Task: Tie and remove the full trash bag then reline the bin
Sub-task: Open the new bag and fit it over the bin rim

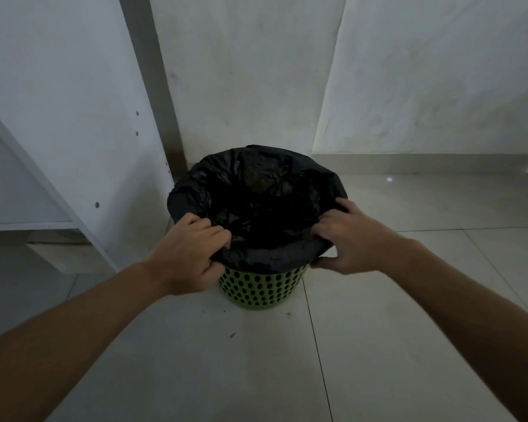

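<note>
A green perforated bin stands on the tiled floor in a corner. A black trash bag lines it, its edge folded over the rim all round. The bag's inside is dark and I cannot tell what it holds. My left hand pinches the bag's folded edge at the near left of the rim. My right hand grips the bag's edge at the near right, thumb under the fold.
A white cabinet with an open door panel stands close on the left of the bin. White walls close the corner behind. Pale floor tiles stretch to the right and towards me, with a few dark specks.
</note>
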